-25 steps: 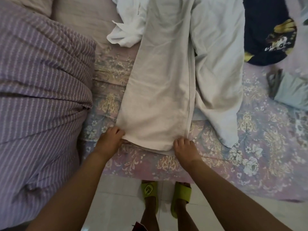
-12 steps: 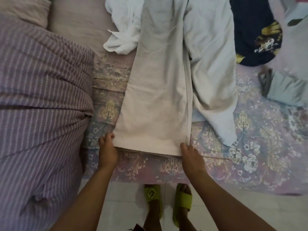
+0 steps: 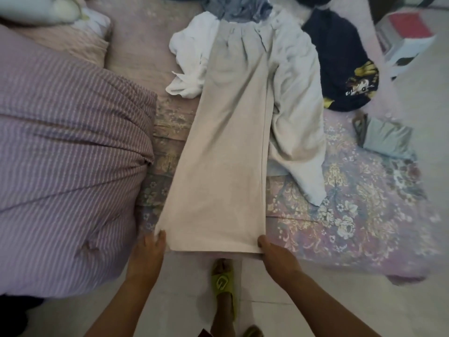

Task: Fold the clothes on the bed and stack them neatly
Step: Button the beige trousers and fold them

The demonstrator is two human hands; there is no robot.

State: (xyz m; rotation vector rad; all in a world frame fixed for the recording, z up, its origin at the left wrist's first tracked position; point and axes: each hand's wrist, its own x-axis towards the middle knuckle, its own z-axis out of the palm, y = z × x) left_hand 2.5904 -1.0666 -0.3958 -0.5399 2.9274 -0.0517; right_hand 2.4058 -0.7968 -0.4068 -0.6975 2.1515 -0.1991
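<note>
Two hands, left (image 3: pixel 148 251) and right (image 3: pixel 277 257) | each grip pinches smooth beige trousers' (image 3: pixel 226 147) hem corner

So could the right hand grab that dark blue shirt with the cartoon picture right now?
Probably not straight away. The right hand is pinching a hem corner of the beige trousers, and the dark blue shirt lies far up the bed beyond a crumpled pale garment. It would need to let go and stretch.

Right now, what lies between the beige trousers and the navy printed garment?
In the head view, a crumpled pale grey garment lies between the beige trousers and the navy printed garment, partly tucked under the trousers.
</note>
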